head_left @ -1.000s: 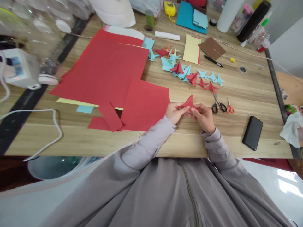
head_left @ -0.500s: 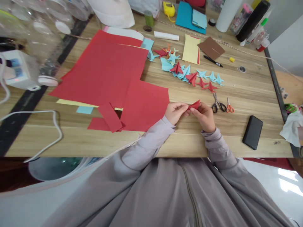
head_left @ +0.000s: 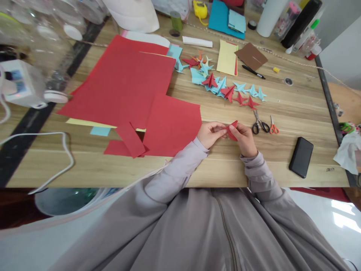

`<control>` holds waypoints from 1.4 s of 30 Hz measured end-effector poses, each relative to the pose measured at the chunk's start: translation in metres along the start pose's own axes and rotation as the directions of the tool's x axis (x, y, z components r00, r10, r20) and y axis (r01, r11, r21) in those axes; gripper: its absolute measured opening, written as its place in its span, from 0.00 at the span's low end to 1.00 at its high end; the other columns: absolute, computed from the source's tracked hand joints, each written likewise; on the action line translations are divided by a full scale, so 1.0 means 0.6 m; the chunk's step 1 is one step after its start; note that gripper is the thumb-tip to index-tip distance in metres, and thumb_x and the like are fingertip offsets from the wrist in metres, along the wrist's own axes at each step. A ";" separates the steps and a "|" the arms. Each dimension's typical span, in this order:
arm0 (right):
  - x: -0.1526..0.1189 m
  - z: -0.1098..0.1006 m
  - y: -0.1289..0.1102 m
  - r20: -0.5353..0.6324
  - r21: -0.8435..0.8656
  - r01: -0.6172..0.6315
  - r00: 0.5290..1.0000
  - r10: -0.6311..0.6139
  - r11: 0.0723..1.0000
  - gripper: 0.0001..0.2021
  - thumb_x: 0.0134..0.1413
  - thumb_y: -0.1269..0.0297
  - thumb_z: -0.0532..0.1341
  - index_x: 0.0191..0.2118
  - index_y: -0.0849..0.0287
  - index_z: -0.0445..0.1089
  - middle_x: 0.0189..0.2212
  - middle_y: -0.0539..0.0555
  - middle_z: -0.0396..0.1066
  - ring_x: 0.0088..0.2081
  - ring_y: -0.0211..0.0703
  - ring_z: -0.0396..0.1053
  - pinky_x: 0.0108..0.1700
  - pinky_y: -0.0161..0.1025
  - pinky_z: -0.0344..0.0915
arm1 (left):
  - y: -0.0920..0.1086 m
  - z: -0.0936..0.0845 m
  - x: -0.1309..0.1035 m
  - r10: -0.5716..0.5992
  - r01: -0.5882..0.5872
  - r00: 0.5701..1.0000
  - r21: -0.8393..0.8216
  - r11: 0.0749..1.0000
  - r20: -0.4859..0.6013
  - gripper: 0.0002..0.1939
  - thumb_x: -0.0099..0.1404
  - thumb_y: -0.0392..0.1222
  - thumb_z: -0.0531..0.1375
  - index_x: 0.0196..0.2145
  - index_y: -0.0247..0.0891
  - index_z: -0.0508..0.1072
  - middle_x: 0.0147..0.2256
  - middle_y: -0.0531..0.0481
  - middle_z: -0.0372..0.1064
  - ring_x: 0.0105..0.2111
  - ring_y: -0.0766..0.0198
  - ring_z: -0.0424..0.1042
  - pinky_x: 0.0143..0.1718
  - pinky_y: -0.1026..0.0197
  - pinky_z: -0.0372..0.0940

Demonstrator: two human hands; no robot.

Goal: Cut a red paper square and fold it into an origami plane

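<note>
Between my two hands is a small folded piece of red paper point(head_left: 232, 131), held just above the table near its front edge. My left hand point(head_left: 211, 134) pinches its left end between thumb and fingers. On the other side, my right hand point(head_left: 244, 138) grips it with the thumb pressed on the near face. Part of the paper is hidden behind the fingers. Large red paper sheets point(head_left: 175, 124) lie just left of my left hand. Black-handled scissors point(head_left: 260, 124) and small orange scissors point(head_left: 273, 127) rest to the right of my right hand.
Several folded red and blue paper shapes point(head_left: 228, 92) lie beyond my hands. A black phone point(head_left: 301, 157) is at the right. Further back are yellow paper point(head_left: 225, 57), brown paper point(head_left: 252, 56), a black pen point(head_left: 254, 72) and a yellow tape measure point(head_left: 200, 10). Plastic bottles point(head_left: 47, 41) stand at the left.
The red paper has turned between my fingers, so a broader face and a lower point now show. Both hands stay in nearly the same place, still holding it.
</note>
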State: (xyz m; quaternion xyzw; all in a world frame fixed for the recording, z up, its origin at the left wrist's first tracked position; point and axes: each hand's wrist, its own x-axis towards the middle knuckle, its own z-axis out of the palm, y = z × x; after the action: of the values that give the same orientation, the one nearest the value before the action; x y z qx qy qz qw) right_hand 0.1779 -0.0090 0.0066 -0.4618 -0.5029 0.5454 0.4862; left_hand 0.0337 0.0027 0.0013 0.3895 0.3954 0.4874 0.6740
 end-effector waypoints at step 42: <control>-0.002 0.006 -0.005 -0.065 0.015 -0.089 0.994 0.090 0.996 0.17 0.36 0.52 0.71 0.29 0.59 0.72 0.22 0.50 0.76 0.22 0.36 0.71 0.28 0.37 0.71 | -0.003 -0.009 0.001 0.153 -0.137 0.982 0.137 0.981 -0.114 0.10 0.46 0.42 0.68 0.25 0.35 0.77 0.24 0.49 0.74 0.25 0.62 0.74 0.32 0.56 0.71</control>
State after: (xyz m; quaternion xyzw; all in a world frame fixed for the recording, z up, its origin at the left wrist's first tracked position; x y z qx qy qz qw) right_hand 0.1744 -0.0104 0.0098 -0.4986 -0.4620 0.5542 0.4805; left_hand 0.0298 0.0039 -0.0022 0.4289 0.4374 0.5322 0.5844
